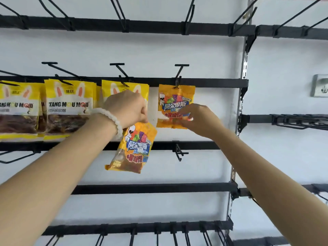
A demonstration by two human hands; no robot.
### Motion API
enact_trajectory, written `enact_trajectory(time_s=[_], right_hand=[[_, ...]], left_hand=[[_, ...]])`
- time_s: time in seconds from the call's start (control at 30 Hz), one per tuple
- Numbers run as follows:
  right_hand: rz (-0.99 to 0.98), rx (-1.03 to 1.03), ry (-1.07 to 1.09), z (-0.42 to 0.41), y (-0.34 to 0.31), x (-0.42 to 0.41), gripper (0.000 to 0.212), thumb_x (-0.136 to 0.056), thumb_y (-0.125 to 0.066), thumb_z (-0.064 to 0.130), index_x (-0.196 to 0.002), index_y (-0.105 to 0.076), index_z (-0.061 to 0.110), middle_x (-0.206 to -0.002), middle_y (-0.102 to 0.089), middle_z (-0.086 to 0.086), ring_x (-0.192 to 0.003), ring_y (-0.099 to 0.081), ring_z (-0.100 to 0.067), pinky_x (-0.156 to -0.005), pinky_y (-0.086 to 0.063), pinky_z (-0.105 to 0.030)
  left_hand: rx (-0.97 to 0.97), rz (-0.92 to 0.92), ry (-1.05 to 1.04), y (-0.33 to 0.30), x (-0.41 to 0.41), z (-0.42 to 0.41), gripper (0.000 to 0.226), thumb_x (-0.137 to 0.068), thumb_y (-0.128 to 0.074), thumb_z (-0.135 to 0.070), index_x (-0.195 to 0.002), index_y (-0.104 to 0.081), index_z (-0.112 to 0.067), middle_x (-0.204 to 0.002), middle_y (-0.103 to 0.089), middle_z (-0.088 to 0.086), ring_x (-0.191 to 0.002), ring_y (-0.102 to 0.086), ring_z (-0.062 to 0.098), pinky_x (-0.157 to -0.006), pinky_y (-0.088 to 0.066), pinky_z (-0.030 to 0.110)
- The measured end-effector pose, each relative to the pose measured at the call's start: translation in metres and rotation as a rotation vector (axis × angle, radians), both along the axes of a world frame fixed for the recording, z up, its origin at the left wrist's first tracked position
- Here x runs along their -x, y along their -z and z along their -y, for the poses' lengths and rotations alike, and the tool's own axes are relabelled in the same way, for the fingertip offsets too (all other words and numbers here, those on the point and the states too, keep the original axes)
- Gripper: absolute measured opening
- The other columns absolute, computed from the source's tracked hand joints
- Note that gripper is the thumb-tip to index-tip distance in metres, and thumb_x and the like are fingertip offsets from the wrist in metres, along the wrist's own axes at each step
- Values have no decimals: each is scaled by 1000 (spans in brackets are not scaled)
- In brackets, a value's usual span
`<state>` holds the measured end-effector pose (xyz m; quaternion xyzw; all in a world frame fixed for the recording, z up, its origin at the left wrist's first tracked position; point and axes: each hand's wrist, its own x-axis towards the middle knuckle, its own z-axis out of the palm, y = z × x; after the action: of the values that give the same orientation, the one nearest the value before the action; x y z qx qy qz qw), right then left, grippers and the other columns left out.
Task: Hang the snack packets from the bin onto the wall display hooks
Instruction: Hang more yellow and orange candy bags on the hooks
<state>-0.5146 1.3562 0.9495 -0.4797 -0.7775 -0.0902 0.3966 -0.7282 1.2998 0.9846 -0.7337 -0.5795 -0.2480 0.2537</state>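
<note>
An orange snack packet hangs on a black wall hook at the middle rail. My right hand touches its lower right part, fingers pinched on the packet's bottom edge. My left hand, with a white bead bracelet at the wrist, grips the top of a second orange packet that dangles tilted below it, to the left of the hung one. The bin is out of view.
Yellow rabbit-ear packets fill the hooks to the left on the same rail. Empty black hooks stick out from the rails above and below. A metal upright bounds the panel on the right, with more racks beyond it.
</note>
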Motion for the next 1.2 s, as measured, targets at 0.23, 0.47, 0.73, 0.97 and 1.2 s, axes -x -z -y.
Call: enact_trajectory(time_s=[0.23, 0.47, 0.73, 0.97, 1.2], right_hand=[[-12, 83, -182, 9, 2, 12, 33, -79, -71, 31, -110, -65, 21, -104, -66, 1, -83, -54, -11, -83, -47, -28], [-114, 36, -177, 9, -8, 18, 33, -80, -70, 32, -110, -60, 21, -98, -61, 9, -85, -58, -15, -74, -47, -25], [-196, 17, -191, 12, -22, 14, 6, -85, -64, 22, -81, -66, 18, -70, -60, 5, -66, -55, -14, -52, -37, -8], [-238, -112, -152, -1, -46, -2, 7, -85, -63, 22, -84, -68, 16, -71, -58, 14, -70, -53, -5, -60, -39, -14], [-331, -214, -162, -15, -70, -11, 7, -87, -61, 20, -80, -62, 21, -74, -58, 15, -73, -55, -6, -61, -41, -15]], left_hand=[[-241, -94, 87, -8, -15, 10, 19, -85, -60, -43, -87, -67, -26, -91, -67, -3, -89, -60, 21, -63, -34, 29], [-298, -76, 179, -12, -20, 6, 21, -85, -59, -44, -88, -68, -25, -86, -68, -5, -88, -60, 17, -63, -33, 27], [-293, -32, 195, -15, -19, -10, 21, -84, -59, -45, -87, -66, -26, -88, -68, -6, -89, -61, 16, -63, -35, 26], [-269, 54, 235, -27, -30, -35, 31, -83, -60, -47, -101, -68, -23, -94, -71, -3, -91, -64, 17, -72, -49, 30], [-364, 206, 260, -41, -45, -57, 22, -88, -57, -41, -95, -68, -23, -91, -70, -5, -81, -62, 14, -58, -37, 23]])
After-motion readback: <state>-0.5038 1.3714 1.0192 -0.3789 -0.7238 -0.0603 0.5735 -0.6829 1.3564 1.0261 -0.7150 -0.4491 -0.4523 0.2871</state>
